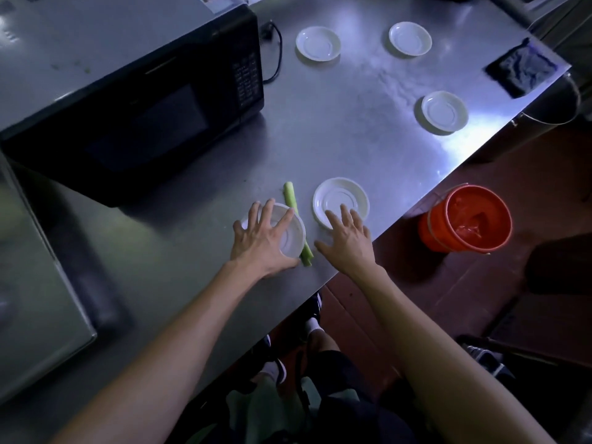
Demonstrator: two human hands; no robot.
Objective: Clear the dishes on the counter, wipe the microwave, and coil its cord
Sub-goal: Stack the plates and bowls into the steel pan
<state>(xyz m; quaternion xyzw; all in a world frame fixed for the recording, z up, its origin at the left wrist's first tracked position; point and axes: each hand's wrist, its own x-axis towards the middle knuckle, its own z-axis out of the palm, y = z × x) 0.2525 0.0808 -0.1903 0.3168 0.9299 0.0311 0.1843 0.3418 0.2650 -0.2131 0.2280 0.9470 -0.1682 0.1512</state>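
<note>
My left hand (259,240) is spread over a white saucer (290,237) near the counter's front edge, fingers wrapped around its rim. Beside it my right hand (347,238) hovers open, fingertips over the near edge of a second white saucer (341,198). A green celery stalk (293,203) lies between the two saucers, partly under the left one. Three more white saucers sit farther back: one at the far middle (317,43), one at the far right (410,38), one at mid right (444,112). The black microwave (134,104) stands at the left, its cord (277,49) trailing behind.
A dark cloth (520,72) lies at the counter's far right corner. An orange bucket (466,219) stands on the floor right of the counter edge, and a metal pot (554,104) hangs past the corner. A steel surface (38,283) adjoins at the left.
</note>
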